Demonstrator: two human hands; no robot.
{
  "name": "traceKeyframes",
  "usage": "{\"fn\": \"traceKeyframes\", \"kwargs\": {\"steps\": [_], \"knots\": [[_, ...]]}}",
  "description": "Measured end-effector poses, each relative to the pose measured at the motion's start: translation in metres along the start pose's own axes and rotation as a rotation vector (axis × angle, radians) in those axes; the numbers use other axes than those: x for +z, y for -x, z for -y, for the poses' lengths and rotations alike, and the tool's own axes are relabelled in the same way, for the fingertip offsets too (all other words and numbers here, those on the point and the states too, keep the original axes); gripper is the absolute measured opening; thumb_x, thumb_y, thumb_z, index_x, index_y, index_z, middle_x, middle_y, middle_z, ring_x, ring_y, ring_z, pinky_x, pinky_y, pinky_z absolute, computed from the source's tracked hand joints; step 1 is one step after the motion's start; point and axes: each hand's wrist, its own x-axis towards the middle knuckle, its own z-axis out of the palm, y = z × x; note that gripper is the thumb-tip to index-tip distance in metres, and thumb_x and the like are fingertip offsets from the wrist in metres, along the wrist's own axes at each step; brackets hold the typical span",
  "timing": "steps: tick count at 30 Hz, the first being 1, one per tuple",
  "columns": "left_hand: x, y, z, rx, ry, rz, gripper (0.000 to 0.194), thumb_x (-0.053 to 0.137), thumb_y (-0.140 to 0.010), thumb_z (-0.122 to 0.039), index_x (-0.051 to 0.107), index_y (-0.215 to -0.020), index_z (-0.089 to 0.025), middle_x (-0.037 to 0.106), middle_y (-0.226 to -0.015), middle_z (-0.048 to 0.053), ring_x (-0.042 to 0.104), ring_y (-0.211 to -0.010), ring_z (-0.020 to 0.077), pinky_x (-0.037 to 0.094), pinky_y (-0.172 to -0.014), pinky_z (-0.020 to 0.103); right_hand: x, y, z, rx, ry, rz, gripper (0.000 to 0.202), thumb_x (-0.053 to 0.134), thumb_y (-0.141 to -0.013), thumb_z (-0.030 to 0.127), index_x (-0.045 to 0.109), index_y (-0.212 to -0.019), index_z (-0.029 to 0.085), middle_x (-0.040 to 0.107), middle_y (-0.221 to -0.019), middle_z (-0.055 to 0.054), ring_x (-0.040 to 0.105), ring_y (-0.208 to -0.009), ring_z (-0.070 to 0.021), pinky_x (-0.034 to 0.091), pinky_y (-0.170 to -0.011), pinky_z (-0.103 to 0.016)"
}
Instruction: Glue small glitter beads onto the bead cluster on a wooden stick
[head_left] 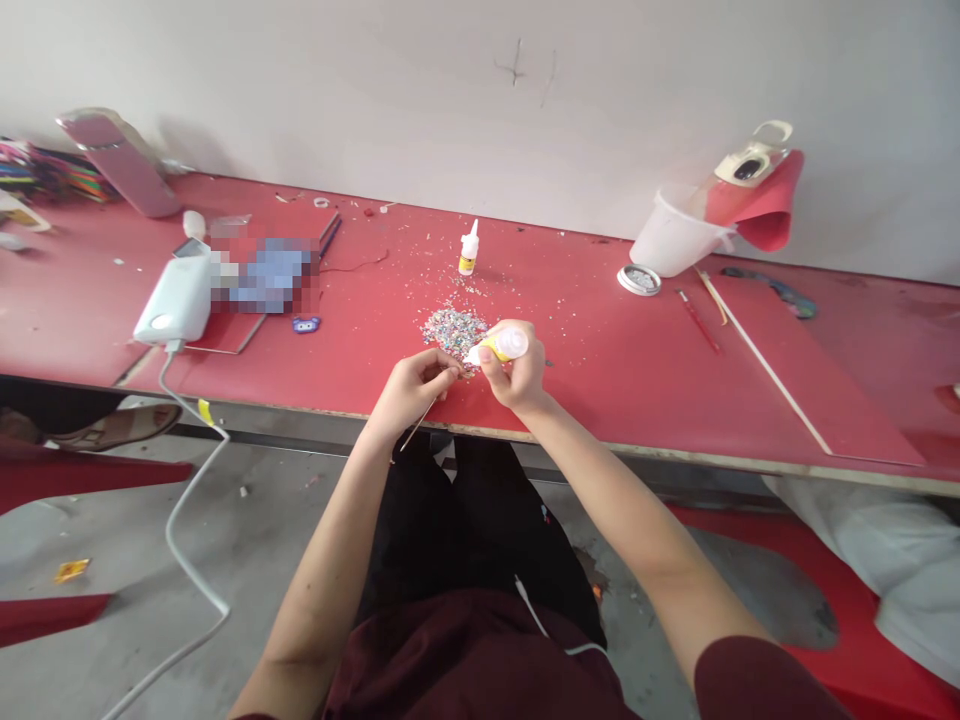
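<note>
My right hand (523,378) is closed round a small white glue bottle (512,344) with a yellow label. The bottle is tipped with its nozzle end towards my left hand. My left hand (415,390) pinches a thin stick (418,424), whose lower end slants out below the fingers over the table edge. Whatever sits at the stick's upper end is too small to make out. Just beyond both hands lies a loose heap of tiny multicoloured pieces (452,328), like beads or sequins. A second glue bottle (468,252) stands upright behind the heap.
On the red table (360,330) a white power bank (176,300) with a cable lies left, near a pink flask (124,165). To the right are a translucent bucket (675,235), a round lid (639,280), a red brush (697,320) and a red board (810,370).
</note>
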Motion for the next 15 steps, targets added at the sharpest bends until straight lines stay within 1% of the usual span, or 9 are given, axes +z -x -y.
{"fn": "traceKeyframes", "kwargs": {"steps": [4,10,15], "knots": [[0.0001,0.0,-0.001,0.002,0.017,0.0,0.008,0.058,-0.084,-0.018,0.065,-0.084,-0.014,0.064,-0.082,0.003,0.048,-0.054,0.0065,0.039,-0.054,0.022,0.0,-0.0008,0.0006,-0.038,-0.013,-0.03,0.017,0.051,-0.091,0.039,0.05,-0.098,0.024,0.064,-0.083,-0.005,0.063,-0.069,-0.0179,0.05,-0.058,-0.033],[0.0002,0.0,0.0008,0.008,0.057,-0.008,0.01,0.058,-0.085,-0.019,0.066,-0.085,-0.013,0.065,-0.082,0.003,0.046,-0.053,0.0058,0.038,-0.053,0.021,0.0004,-0.0007,-0.0007,-0.042,0.005,0.017,0.014,0.049,-0.091,0.037,0.047,-0.096,0.024,0.064,-0.079,-0.004,0.063,-0.067,-0.0179,0.05,-0.059,-0.033],[0.001,0.0006,-0.0003,0.008,0.053,-0.034,0.009,0.058,-0.084,-0.02,0.065,-0.083,-0.014,0.066,-0.082,0.003,0.047,-0.055,0.007,0.039,-0.053,0.021,0.0004,-0.0012,0.001,-0.05,-0.024,0.01,0.014,0.05,-0.09,0.035,0.047,-0.098,0.024,0.064,-0.077,-0.002,0.062,-0.063,-0.0165,0.048,-0.057,-0.031]]}}
